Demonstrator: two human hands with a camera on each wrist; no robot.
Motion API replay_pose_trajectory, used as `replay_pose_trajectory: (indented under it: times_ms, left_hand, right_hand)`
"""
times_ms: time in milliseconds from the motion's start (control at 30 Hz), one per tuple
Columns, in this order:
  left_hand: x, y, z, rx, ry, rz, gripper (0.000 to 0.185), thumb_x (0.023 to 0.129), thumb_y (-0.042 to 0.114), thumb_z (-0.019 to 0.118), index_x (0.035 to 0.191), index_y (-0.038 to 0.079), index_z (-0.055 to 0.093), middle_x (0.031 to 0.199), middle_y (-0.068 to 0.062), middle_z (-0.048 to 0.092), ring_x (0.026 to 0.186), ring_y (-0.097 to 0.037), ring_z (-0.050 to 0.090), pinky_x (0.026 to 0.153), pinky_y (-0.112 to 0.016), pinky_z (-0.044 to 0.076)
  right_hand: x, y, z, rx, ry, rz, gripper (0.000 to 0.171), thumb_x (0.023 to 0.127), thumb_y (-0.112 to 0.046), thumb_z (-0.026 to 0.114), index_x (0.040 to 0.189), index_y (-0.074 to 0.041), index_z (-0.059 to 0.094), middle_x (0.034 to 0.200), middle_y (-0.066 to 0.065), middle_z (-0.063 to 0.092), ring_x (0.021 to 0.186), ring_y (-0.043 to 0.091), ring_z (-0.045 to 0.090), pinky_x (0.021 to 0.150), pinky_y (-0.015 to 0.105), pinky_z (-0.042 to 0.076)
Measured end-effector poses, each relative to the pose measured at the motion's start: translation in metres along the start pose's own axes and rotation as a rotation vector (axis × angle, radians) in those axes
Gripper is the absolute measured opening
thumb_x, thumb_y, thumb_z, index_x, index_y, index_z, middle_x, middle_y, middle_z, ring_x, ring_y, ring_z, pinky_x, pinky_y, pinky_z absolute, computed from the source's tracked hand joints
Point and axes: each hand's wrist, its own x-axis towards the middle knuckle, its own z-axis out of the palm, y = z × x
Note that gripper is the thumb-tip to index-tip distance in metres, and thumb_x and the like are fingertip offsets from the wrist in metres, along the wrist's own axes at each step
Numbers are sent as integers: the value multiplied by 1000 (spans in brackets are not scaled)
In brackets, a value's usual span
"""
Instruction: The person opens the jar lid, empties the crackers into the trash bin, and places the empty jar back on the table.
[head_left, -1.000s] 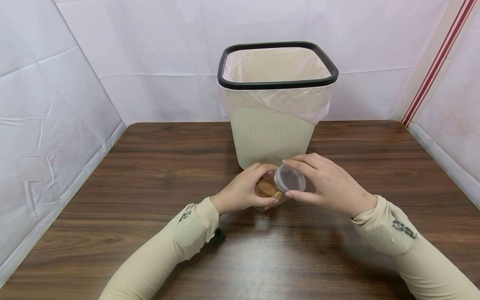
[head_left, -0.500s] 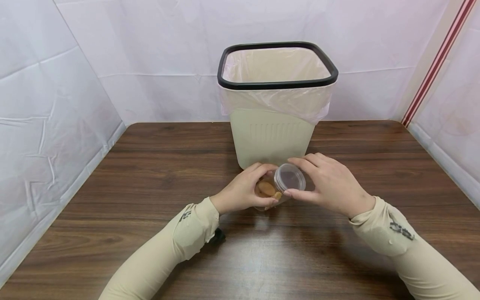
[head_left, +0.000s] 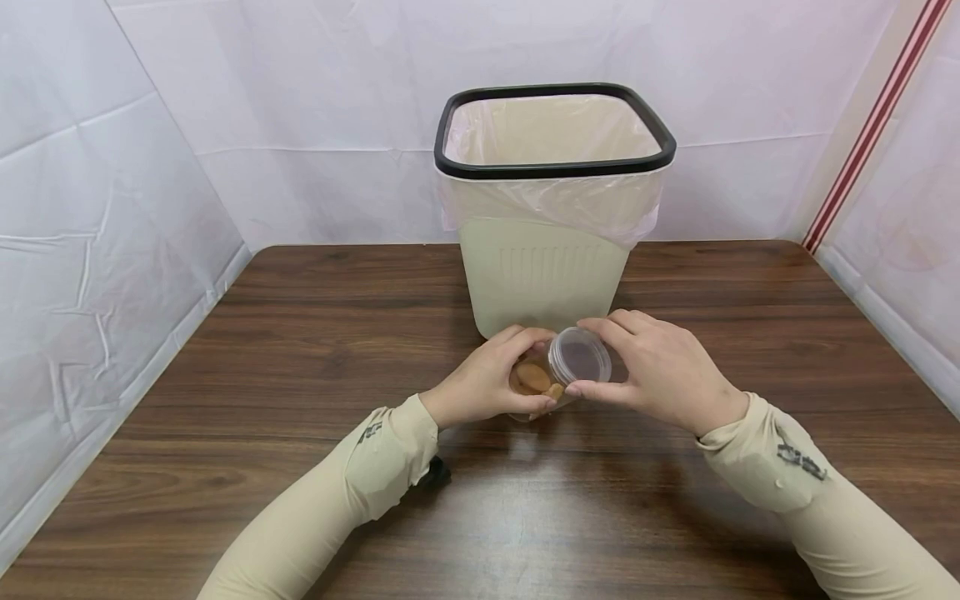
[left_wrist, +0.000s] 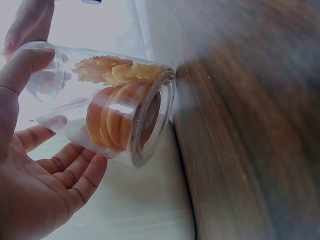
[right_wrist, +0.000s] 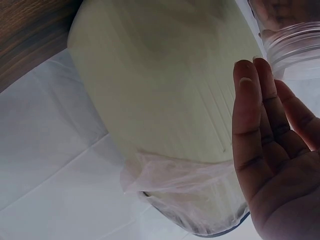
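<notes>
Hands (head_left: 577, 375) clasp jar (head_left: 551, 375); right grips lid (head_left: 579, 356).

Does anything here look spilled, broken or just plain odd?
Nothing is spilled or damaged. The clear jar of biscuits is tilted between both hands, its lid on. The bin stands upright on the table, its liner neatly folded over.

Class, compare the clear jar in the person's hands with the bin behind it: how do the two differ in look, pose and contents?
The jar is clear plastic, while the bin is opaque cream with a black rim. The jar is tilted, gripped by the left hand, with the right hand on its lid; the bin stands upright on the table. The jar holds brown biscuits; the bin shows only a bag liner. Both are containers.
</notes>
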Motion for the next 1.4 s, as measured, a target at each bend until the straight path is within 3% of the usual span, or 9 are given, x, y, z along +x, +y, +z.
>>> replay_pose_trajectory:
  times_ms: [733,1400]
  left_hand:
    - [0,0,0,-9,-3,3,63,75,25,82,129,9,54,120,-6,59,109,-17,56,97,-30,48]
    - [0,-2,0,-25,-6,-5,63,75,26,82,129,10,54,118,-6,59,108,-18,56,96,-30,49]
  right_hand:
    - [0,0,1,35,-20,0,62,71,-49,77,118,-10,63,96,6,64,82,21,63,64,37,53]
    - [1,3,3,105,-24,-67,63,74,-39,77,124,-4,60,111,6,63,95,20,62,75,37,54]
